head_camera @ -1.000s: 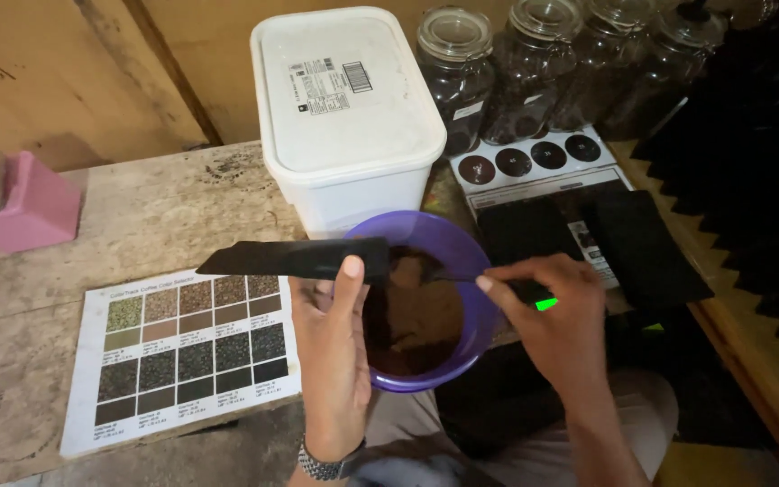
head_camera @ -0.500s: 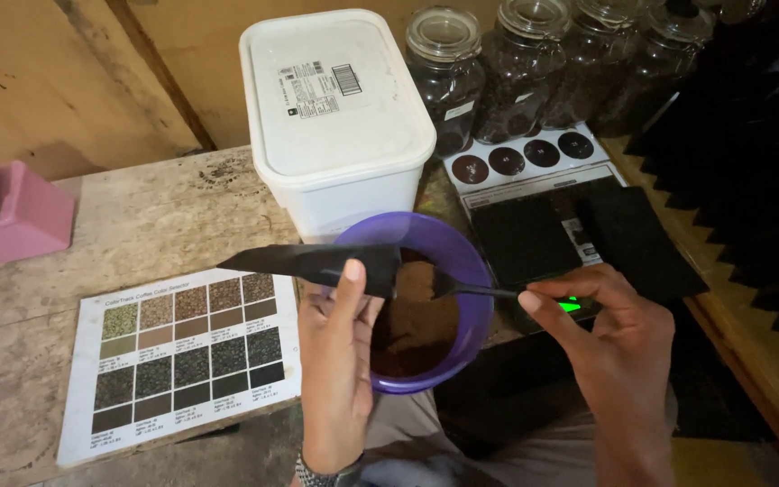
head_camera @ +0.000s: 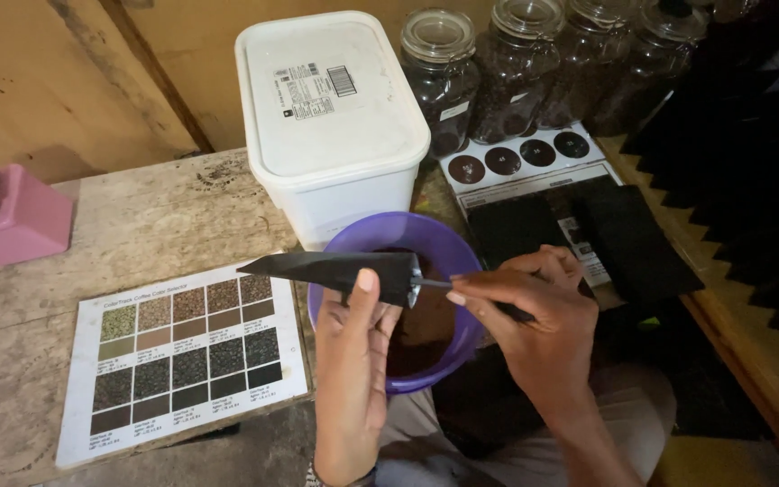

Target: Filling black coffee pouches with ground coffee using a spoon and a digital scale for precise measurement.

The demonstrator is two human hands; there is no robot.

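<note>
Over purple bowl (head_camera: pixel 462 248), black pouch (head_camera: pixel 335 268) is pinched by left hand (head_camera: pixel 353 361); spoon (head_camera: pixel 462 290), at pouch's 3 o'clock, gripped w/ right hand (head_camera: pixel 529 329).

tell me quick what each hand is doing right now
Left hand: closed on the black pouch, held over the purple bowl.
Right hand: fingers pinched on the spoon, tip at the pouch mouth.

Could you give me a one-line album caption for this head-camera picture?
Left hand holds a black pouch over a purple bowl of brown powder while the right hand pokes a spoon into it.
</note>
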